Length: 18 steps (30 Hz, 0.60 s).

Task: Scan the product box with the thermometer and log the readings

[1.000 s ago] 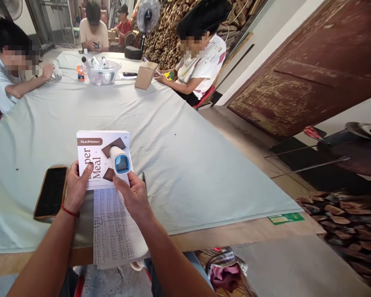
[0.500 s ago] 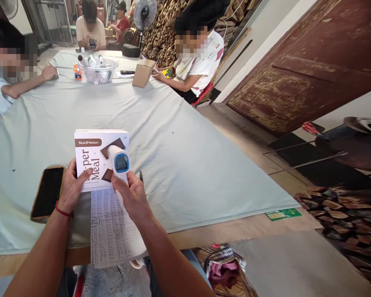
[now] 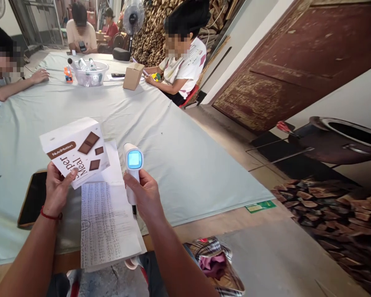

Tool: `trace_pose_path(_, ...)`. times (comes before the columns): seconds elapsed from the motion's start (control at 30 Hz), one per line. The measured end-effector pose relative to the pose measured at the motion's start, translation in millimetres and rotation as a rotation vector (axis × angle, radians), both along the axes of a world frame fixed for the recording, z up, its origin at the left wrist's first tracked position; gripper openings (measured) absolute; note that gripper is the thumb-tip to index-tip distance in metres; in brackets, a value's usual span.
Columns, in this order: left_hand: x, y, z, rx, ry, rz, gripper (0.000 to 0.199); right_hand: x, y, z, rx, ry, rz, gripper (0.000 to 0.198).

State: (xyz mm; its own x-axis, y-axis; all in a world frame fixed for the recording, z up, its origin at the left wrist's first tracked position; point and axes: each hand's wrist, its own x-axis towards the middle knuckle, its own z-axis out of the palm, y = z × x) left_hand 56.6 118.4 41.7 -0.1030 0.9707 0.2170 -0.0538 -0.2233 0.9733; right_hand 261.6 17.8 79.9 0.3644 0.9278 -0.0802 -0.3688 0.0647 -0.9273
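Observation:
My left hand [image 3: 59, 185] grips the lower left corner of a white box [image 3: 80, 154] printed "NutriMotion" with brown chocolate squares, which is tilted. In my right hand [image 3: 144, 189] is a white infrared thermometer [image 3: 134, 159], held by its handle, its small screen lit pale blue. The box and the thermometer are apart. Below them lies a notebook [image 3: 108, 222] with handwritten lines, overhanging the near table edge. A dark pen [image 3: 134, 209] shows in part beneath the thermometer. Left of the notebook rests a phone [image 3: 33, 200] with a black screen, partly behind my left hand.
A pale cloth covers the table [image 3: 185, 173]. Farther back stand a clear basin [image 3: 91, 74] with bottles, an orange item [image 3: 68, 75] and a cardboard box [image 3: 133, 76]. Several people sit around the table. Chopped firewood [image 3: 324, 218] and a large pot [image 3: 343, 140] are at the right.
The thermometer has moved right, away from the box, and its screen has lit up. My left hand has tilted the box and shifted it left. The view has turned slightly right.

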Motion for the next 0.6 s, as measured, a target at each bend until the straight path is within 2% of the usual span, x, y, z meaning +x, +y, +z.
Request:
trace_pose_path(0.2, -3, 6, -1.3, -0.019, 0.110, -0.077, 0.068, 25, -8, -5, 0.008, -0.145, -0.116, 0.036)
trace_pose_path(0.33, -4, 5, 2.1, -0.070, 0.147, -0.133, 0.067, 48, -7, -24, -0.045, -0.360, -0.163, 0.044)
trace_pose_path(0.4, -4, 3, 5.0, -0.098, 0.150, -0.155, 0.065, 64, -7, -39, -0.130, -0.555, -0.234, 0.049)
trace_pose_path(0.47, -4, 2, 6.6, -0.118, 0.142, -0.163, 0.062, 80, -9, -56, -0.272, -0.820, -0.300, 0.047)
trace_pose_path(0.53, -2, 2, 5.9, -0.129, 0.131, -0.159, 0.059, 94, -13, -72, -0.422, -1.085, -0.306, 0.040)
trace_pose_path(0.6, 0, 1, 3.1, -0.116, 0.143, -0.139, 0.056, 105, -18, -83, -0.517, -1.284, -0.266, 0.036)
